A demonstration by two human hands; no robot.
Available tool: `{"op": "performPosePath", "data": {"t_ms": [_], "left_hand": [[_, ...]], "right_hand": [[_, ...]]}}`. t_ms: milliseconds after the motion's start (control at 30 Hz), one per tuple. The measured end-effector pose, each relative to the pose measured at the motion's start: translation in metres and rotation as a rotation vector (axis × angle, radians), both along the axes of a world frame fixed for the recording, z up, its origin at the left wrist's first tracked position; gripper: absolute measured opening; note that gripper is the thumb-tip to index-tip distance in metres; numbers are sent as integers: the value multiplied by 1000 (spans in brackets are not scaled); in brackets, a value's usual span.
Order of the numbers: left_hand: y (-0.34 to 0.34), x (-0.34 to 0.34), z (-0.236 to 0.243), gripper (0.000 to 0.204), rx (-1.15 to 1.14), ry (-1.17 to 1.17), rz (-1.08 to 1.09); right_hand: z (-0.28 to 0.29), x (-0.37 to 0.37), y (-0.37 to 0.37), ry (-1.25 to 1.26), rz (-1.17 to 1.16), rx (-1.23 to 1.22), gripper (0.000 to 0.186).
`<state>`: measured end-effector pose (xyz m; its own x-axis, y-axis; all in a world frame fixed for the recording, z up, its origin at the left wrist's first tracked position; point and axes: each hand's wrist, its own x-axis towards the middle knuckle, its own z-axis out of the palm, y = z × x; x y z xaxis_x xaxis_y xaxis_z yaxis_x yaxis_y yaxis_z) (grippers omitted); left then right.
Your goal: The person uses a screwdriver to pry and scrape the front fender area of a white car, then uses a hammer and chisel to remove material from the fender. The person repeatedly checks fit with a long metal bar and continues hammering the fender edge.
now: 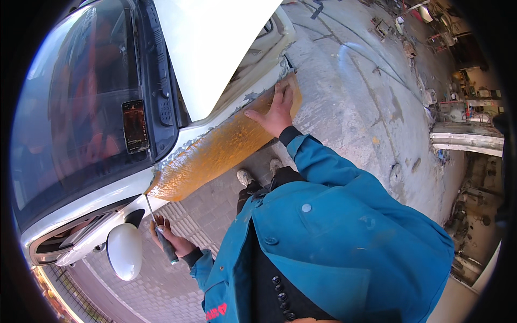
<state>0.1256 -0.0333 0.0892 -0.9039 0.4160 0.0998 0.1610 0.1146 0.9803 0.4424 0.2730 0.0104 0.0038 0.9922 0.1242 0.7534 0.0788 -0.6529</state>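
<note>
My left hand (177,242) grips a long screwdriver (169,252) with a dark handle; its tip reaches the front end of an orange-brown, glossy-coated body panel (215,151) on a white car (191,64), at the seam near the windscreen's lower corner. My right hand (274,110) lies on the far part of that panel with thumb and fingers apart. Grey flaking patches run along the panel's upper edge. The raised white hood hides part of the engine bay. A phone (134,125) with a lit screen rests on the windscreen by the wiper.
A white side mirror (124,250) juts out just left of my left hand. Under my feet is grey paving (145,290), with stained concrete (355,97) to the right. Metal parts and clutter (466,140) line the far right.
</note>
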Motion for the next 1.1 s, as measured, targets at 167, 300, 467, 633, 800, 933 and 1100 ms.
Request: {"op": "performPosePath", "data": {"t_ms": [167, 300, 467, 633, 800, 933, 1100], "left_hand": [[1, 0, -5, 48, 78, -79, 32], [3, 4, -6, 50, 120, -151, 57], [4, 3, -3, 55, 141, -236, 70], [3, -7, -4, 54, 63, -204, 78], [1, -18, -10, 55, 152, -280, 98], [1, -28, -19, 55, 227, -329, 120], [-4, -30, -28, 54, 266, -396, 144]], "right_hand": [[3, 0, -2, -26, -13, 26, 141], [4, 0, -2, -27, -18, -30, 138], [4, 1, -2, 10, -33, -20, 143], [7, 2, -3, 48, -52, -48, 143], [12, 5, -4, 64, -55, -96, 138], [14, 9, -5, 94, -39, -101, 135], [15, 8, -3, 89, -40, -104, 136]]}}
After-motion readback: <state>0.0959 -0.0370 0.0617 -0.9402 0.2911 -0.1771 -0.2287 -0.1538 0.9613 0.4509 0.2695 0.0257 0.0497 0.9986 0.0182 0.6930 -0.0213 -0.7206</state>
